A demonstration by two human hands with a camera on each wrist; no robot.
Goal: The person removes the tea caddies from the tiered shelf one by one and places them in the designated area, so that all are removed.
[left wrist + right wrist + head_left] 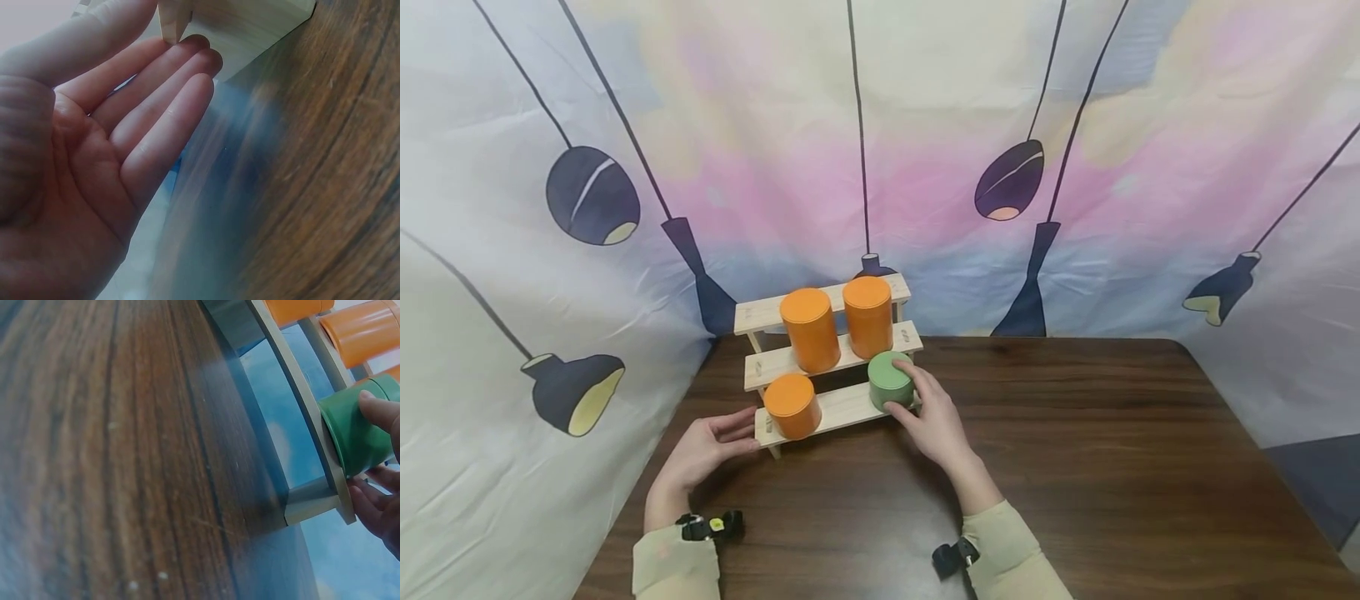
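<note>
A three-step wooden rack (pixel 850 402) stands on the table, angled. My right hand (pixel 936 417) grips a short green canister (pixel 891 383) at the right end of the lowest step. In the right wrist view, the thumb lies against the green canister's (pixel 356 428) side and the other fingers are near the board's end. My left hand (pixel 707 450) holds the left end of the lowest step, thumb toward the front; in the left wrist view its other fingers (pixel 169 119) are nearly straight. A short orange canister (pixel 792 407) sits on that step near the left hand.
Two taller orange canisters, a left one (pixel 810 332) and a right one (pixel 868 317), stand on the middle step. A dark wood-grain table (pixel 1075 467) supports the rack. Behind it hangs a cloth (pixel 925 167) printed with lamps.
</note>
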